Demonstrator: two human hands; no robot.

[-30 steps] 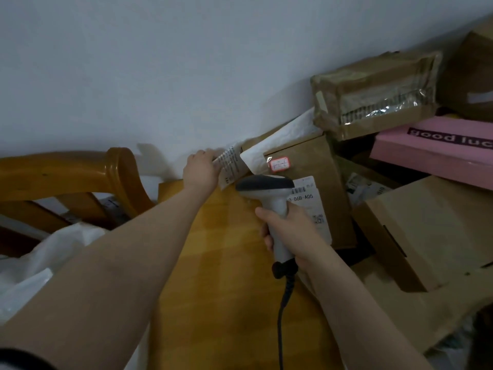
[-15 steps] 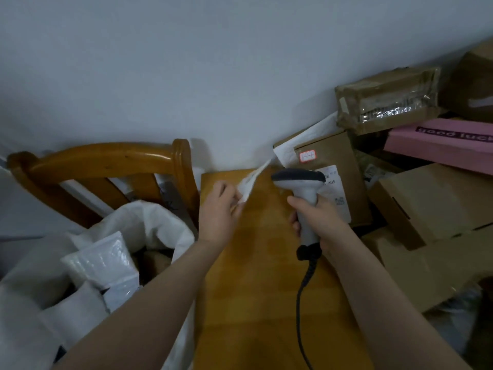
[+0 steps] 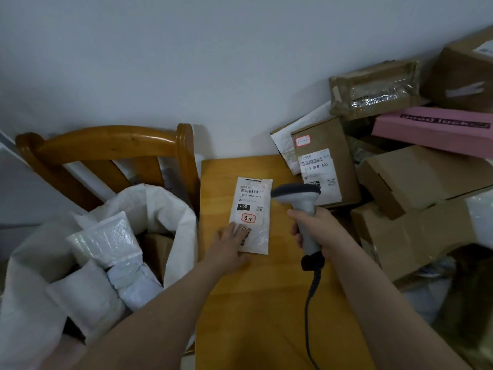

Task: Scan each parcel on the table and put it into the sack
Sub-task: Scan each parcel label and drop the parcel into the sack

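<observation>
1. Far left: the sack (image 3: 170,206) stands open just beside the bench (image 3: 266,303), in front of a wooden chair (image 3: 106,140). Several white padded parcels (image 3: 106,236) lie inside it.

2. Left hand (image 3: 229,241): the fingers are straight and slightly apart, pressing flat on the near end of the flat white parcel (image 3: 250,209). They are not curled round it. This parcel lies label-up on the bench, near the bench's left edge and so near the sack. Its barcode sits at the far end, uncovered.

3. Right hand (image 3: 317,228): the fingers are clamped round the handle of the scanner (image 3: 301,204). The scanner head hangs just beside the parcel's right edge, level with the barcode. I cannot tell whether the trigger is pressed, and I see no beam on the label.

4. Right: unscanned stock is piled against the wall, including a brown labelled box (image 3: 325,166), plain cartons (image 3: 416,182) and a pink box (image 3: 432,129).

Step in hand, as I judge it: scanning the flat parcel, which is pinned for reading.

Next move calls for:
- turning the scanner head onto the barcode, with the left fingers kept off it;
- pinching the thin parcel at its near edge, since it lies flat;
- carrying it left over the sack's rim.
</observation>
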